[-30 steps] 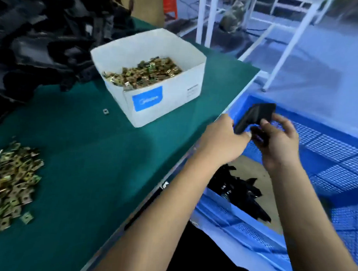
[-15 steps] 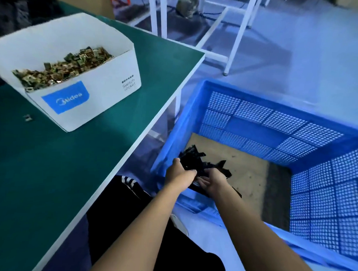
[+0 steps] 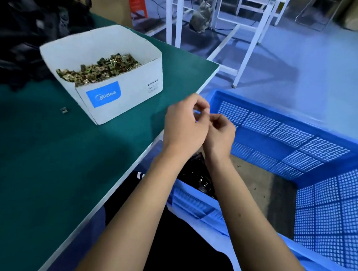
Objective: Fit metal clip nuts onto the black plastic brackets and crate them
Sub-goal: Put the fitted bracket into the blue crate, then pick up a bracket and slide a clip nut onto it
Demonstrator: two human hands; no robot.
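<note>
Hovering together over the gap between bench and crate, the left hand (image 3: 184, 125) and right hand (image 3: 220, 131) are seen with fingers loosely curled, fingertips almost meeting; no bracket or clip is visibly held, though whether something tiny is pinched between them cannot be told. Below the wrists, a few finished brackets (image 3: 199, 176) are seen lying in the near corner of the blue crate (image 3: 296, 123), most of whose floor is bare, so the crating is judged barely begun. Up and to the left of the hands, a white box (image 3: 118, 100) heaped with clip nuts (image 3: 99, 68) is seen on the green bench (image 3: 51, 161), and beyond it a dark pile of unfitted brackets (image 3: 25, 38). Much work is judged to be left.
</note>
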